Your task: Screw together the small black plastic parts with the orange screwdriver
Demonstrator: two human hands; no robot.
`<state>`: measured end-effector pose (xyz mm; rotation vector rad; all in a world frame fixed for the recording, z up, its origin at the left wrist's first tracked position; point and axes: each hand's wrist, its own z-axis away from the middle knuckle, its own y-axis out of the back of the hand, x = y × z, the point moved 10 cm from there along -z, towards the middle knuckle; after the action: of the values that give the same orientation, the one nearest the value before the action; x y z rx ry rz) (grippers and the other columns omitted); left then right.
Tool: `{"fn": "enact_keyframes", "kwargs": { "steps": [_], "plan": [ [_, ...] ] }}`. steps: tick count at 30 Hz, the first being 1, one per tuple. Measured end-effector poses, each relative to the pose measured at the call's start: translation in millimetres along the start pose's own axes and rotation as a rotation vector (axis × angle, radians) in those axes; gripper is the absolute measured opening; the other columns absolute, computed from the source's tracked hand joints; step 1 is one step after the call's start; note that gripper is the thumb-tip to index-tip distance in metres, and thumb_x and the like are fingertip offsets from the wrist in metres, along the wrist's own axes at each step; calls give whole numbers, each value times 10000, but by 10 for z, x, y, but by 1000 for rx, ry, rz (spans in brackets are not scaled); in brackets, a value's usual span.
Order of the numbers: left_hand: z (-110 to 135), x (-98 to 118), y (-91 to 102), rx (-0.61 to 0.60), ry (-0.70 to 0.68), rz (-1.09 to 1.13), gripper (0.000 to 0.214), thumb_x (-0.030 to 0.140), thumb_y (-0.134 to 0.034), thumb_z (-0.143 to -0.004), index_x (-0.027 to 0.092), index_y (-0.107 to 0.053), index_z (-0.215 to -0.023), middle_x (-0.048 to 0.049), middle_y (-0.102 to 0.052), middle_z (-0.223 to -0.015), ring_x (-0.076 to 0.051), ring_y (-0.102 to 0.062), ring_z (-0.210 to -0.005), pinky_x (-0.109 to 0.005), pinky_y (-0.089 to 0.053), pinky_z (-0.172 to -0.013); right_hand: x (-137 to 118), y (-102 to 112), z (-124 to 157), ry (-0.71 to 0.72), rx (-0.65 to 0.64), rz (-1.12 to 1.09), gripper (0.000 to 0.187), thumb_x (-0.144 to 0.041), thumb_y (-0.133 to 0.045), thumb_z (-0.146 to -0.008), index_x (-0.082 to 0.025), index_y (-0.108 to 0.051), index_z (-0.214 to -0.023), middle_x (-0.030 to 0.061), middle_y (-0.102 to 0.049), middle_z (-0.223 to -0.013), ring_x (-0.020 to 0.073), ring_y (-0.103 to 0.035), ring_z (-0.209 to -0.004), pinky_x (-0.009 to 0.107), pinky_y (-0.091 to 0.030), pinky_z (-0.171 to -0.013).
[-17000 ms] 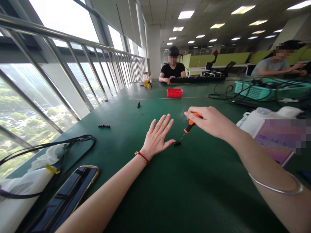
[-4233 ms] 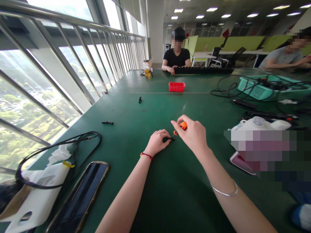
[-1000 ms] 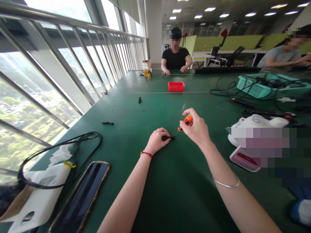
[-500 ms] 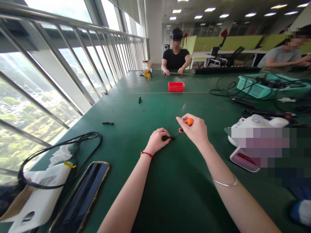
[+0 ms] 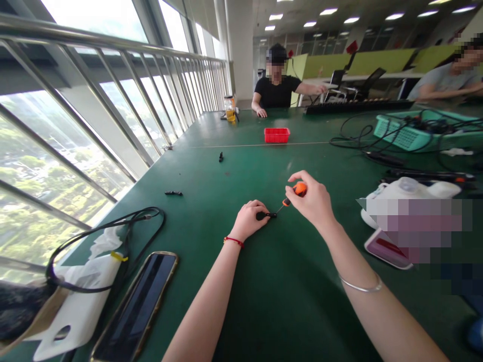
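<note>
On the green table [image 5: 241, 171], my left hand [image 5: 250, 219] is closed on a small black part [image 5: 270, 215], whose exact kind I cannot make out. My right hand [image 5: 312, 199] grips the orange and black handle of a screwdriver [image 5: 300, 189]. Its thin shaft slants down to the left, and the tip meets the right end of the black part. Farther off lie two more small black pieces, one [image 5: 173, 193] to the left and another [image 5: 221, 157] toward the middle.
A phone [image 5: 139, 301], a looped black cable [image 5: 162, 221] and a white holder [image 5: 86, 301] lie at left. The red bin [image 5: 276, 134] stands ahead. At right are a teal basket [image 5: 396, 137] of cables and a white bottle [image 5: 407, 191]. Another person [image 5: 278, 90] sits opposite.
My right hand's fingers have shifted on the screwdriver handle, the index finger lifting a little. The person opposite has stretched one arm sideways. The whole view has shifted slightly.
</note>
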<state>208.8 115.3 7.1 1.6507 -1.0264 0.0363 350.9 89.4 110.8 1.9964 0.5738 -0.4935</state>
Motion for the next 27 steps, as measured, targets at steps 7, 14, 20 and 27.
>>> {"fn": "enact_keyframes", "kwargs": {
  "steps": [7, 14, 20, 27],
  "plan": [
    [3, 6, 1, 1, 1, -14, 91, 243, -616, -742, 206, -668, -807, -20, -631, -938, -184, -570, -881, -330, -467, -830, -4, 68, 19, -3, -4, 112, 292, -489, -420, -809, -233, -544, -747, -17, -515, -525, 152, -490, -508, 229, -269, -474],
    [13, 7, -3, 0, -5, -20, 98, 245, -610, -748, 208, -664, -820, -21, -628, -944, -183, -569, -886, -329, -466, -829, -20, 34, 39, 15, -94, 69, 248, -381, -516, -737, -250, -560, -944, -18, -582, -625, 161, -533, -567, 222, -303, -487],
    [12, -5, -2, 9, -9, -11, 95, 237, -612, -742, 204, -662, -816, -21, -625, -945, -181, -565, -887, -327, -460, -833, 15, 24, 40, -20, -78, 47, 230, -437, -479, -781, -250, -594, -846, -16, -588, -608, 164, -542, -576, 234, -315, -505],
    [1, 2, -7, 8, -10, -3, 85, 232, -617, -738, 201, -662, -803, -20, -632, -931, -180, -566, -879, -322, -454, -831, 21, -12, 57, -62, -70, 24, 324, -527, -440, -792, -230, -568, -791, -17, -552, -568, 164, -533, -567, 238, -307, -507]
  ]
}}
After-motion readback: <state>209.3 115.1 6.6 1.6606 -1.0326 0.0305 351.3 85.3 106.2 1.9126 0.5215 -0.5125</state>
